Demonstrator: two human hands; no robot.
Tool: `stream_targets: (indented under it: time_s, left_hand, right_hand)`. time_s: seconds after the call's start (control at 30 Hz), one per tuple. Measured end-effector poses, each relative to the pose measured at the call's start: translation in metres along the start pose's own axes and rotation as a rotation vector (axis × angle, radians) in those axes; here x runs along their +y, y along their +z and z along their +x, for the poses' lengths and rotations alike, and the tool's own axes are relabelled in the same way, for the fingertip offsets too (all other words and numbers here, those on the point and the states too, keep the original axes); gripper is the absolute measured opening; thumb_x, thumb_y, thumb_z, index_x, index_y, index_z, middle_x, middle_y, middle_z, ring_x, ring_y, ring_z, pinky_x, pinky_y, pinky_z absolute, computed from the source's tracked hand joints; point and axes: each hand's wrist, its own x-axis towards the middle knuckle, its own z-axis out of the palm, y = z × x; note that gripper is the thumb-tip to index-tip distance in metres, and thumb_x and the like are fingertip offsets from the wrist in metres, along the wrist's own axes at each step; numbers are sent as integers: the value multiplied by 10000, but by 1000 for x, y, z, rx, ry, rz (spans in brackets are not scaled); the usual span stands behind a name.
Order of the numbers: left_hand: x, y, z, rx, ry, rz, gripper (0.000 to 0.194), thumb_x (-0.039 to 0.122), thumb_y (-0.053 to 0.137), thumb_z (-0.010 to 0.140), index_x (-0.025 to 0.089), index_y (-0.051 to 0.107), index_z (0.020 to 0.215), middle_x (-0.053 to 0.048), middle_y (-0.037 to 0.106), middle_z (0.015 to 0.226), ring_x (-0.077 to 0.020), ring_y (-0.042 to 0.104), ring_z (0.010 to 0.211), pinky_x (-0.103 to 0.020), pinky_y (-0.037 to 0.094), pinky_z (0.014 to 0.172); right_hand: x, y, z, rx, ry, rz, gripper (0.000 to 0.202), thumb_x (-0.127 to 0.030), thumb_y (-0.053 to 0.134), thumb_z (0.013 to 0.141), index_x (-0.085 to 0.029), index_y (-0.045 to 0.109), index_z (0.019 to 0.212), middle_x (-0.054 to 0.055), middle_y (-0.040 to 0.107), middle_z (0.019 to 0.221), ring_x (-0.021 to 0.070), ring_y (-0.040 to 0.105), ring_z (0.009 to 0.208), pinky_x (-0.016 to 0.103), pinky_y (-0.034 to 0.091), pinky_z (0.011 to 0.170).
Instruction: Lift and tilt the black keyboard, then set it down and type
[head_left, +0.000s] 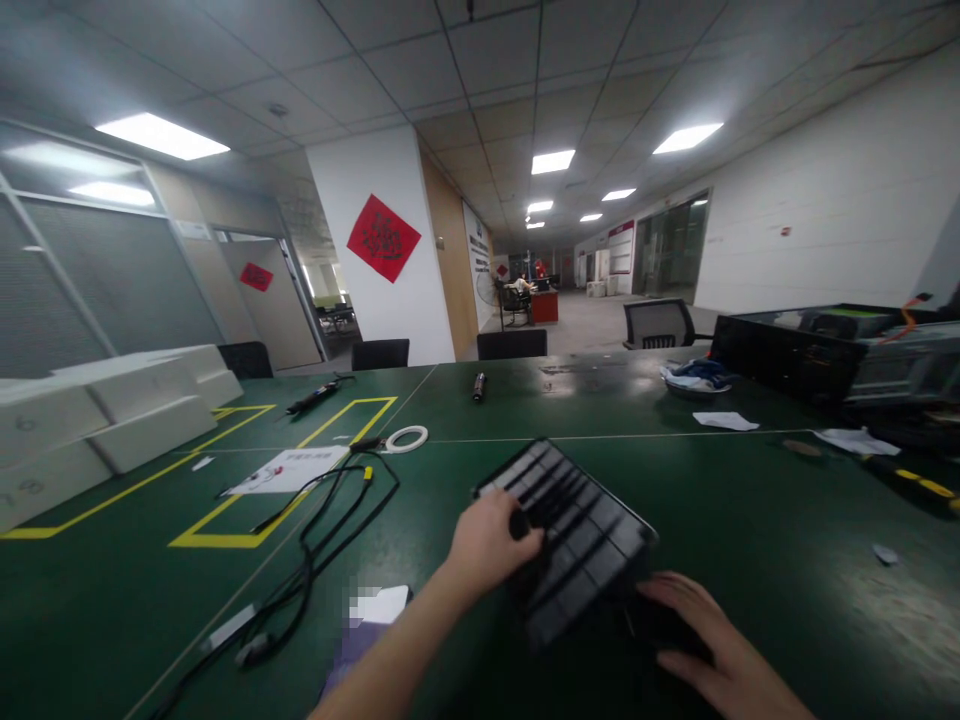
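Note:
A black grid-like tray (577, 535) with several compartments lies tilted on the green table (750, 500) in front of me. My left hand (487, 545) grips its left edge, with fingers curled over the rim. Fingers spread, my right hand (701, 635) rests flat on a dark object at the tray's near right corner. Whether that hand grips anything is unclear.
Black cables (322, 520) and a white tape roll (406, 438) lie to the left inside yellow floor-tape lines. White foam blocks (112, 410) stack at far left. A black open computer case (840, 355) sits at right. Papers, pens and chairs line the far side.

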Motion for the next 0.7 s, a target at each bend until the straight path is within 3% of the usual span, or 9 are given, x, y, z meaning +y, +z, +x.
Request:
stream_targets:
  time_s: [0.1, 0.23, 0.47, 0.57, 0.7]
  left_hand:
    - [-53, -12, 14, 6, -346, 168, 401, 526, 423, 706, 174, 581, 816, -68, 608, 897, -202, 568, 831, -265, 409, 685]
    - [-100, -11, 21, 29, -521, 208, 414, 481, 420, 708, 114, 600, 777, -157, 620, 876, -272, 582, 847, -334, 424, 693]
    - [-115, 5, 23, 105, -563, 78, 332, 374, 495, 688, 76, 583, 807, -203, 594, 915, -323, 547, 918, -396, 403, 776]
    - [-131, -1, 14, 170, -566, -43, 235, 136, 403, 714, 91, 533, 905, -166, 576, 970, -250, 531, 971, -345, 385, 830]
    - [-157, -16, -17, 217, -566, -250, 416, -18, 321, 603, 123, 439, 976, -91, 568, 934, -152, 589, 846, -264, 448, 747]
  right_hand:
    - [-5, -1, 4, -139, 107, -80, 485, -361, 487, 747, -266, 389, 1213, 38, 251, 1361, 218, 149, 1273, 414, 178, 1051]
    - [-16, -2, 5, -167, 116, -160, 512, -361, 454, 748, -191, 390, 1227, 79, 257, 1362, 230, 123, 1278, 409, 133, 1054]
    - [-16, -1, 10, -135, 25, -218, 508, -433, 487, 725, -217, 459, 1183, 86, 369, 1305, 285, 202, 1250, 448, 235, 1013]
    - [-16, -2, 8, -120, 68, -215, 488, -387, 500, 714, -230, 466, 1175, 70, 358, 1314, 269, 212, 1249, 426, 239, 1017]
    - [-17, -10, 5, -117, 143, -212, 521, -330, 481, 697, -215, 430, 1202, 64, 317, 1335, 234, 232, 1247, 407, 182, 1044]
